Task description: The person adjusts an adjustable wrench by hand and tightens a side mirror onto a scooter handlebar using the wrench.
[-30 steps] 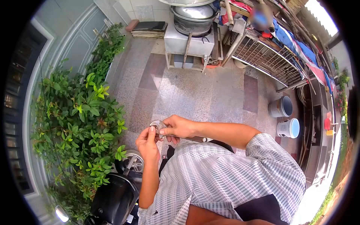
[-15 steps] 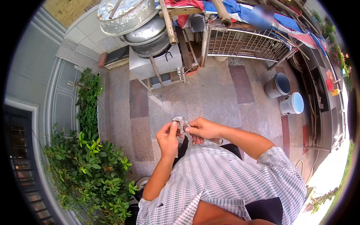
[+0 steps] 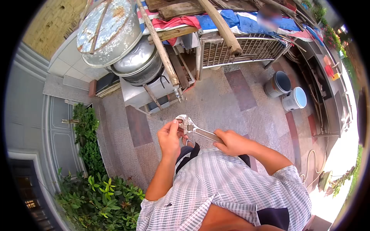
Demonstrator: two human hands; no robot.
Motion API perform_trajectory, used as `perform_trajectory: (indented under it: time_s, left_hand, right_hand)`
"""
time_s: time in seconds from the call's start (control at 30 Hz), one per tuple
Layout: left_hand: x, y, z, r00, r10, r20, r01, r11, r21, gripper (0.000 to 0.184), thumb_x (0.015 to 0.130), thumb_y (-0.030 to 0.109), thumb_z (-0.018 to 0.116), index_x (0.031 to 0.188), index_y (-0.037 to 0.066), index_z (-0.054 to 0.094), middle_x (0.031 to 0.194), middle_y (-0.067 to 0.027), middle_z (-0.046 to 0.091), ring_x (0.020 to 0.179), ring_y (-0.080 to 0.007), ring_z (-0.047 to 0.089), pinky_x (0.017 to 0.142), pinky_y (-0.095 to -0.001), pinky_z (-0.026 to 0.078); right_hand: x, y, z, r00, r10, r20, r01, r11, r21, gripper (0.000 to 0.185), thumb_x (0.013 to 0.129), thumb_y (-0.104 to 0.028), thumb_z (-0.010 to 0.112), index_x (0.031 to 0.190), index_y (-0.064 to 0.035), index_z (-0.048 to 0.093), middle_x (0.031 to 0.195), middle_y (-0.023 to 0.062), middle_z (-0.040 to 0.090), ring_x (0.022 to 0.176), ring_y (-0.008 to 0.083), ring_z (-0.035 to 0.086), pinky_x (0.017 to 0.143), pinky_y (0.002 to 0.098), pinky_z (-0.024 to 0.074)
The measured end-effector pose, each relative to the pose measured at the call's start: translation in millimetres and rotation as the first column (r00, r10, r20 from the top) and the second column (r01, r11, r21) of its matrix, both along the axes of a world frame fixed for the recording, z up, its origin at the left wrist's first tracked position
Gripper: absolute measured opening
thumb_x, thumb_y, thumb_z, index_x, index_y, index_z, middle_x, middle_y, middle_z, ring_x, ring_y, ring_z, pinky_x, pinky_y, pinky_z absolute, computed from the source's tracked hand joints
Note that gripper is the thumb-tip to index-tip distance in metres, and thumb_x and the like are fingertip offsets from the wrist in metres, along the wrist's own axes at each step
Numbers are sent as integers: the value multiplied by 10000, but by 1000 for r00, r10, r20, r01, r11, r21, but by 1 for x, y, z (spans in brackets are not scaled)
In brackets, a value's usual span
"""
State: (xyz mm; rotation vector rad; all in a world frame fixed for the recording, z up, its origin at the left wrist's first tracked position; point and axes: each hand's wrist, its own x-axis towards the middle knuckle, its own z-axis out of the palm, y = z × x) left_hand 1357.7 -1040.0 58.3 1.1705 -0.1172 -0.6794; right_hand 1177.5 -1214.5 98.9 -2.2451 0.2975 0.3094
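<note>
An adjustable wrench (image 3: 201, 132), silvery and worn, is held in front of the body at the middle of the view. My left hand (image 3: 169, 137) pinches the jaw end, with the thumb on the jaw. Around the far end of the handle, my right hand (image 3: 232, 143) is closed. The adjusting screw and most of the handle show between the two hands. Whether anything else is between my left fingers is hidden.
A metal stand (image 3: 135, 94) bears a large pot (image 3: 142, 69) at upper left. Wooden poles (image 3: 158, 42) jut out beside it. Two buckets (image 3: 278, 84) (image 3: 295, 99) stand at right, below a metal rack (image 3: 243, 52). Green bushes (image 3: 104, 200) grow at lower left.
My right hand has slid from near the wrench's head to the end of its handle, uncovering the handle. My left hand stays at the jaws. The view has turned and shows more of the pots.
</note>
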Motion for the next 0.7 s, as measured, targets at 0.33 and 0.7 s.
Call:
perform_trajectory:
  time_s: [0.33, 0.7]
  left_hand:
    - [95, -9, -10, 983, -183, -16, 183, 980, 82, 288, 1020, 214, 606, 1020, -60, 692, 849, -119, 713, 698, -156, 659, 587, -279, 520]
    - [89, 15, -46, 998, 59, -37, -51, 983, 179, 219, 989, 156, 633, 998, -53, 700, 824, -105, 711, 675, -148, 650, 587, -271, 526]
  right_hand:
    - [85, -86, 206, 895, -45, 443, 227, 902, -367, 311, 827, -8, 631, 1135, 18, 597, 730, 140, 618, 648, 263, 636, 611, 375, 473]
    - [365, -292, 270, 492, 201, 847, 533, 700, -476, 345, 942, -138, 583, 1277, -61, 598, 898, 175, 692, 826, 348, 694, 695, 470, 527]
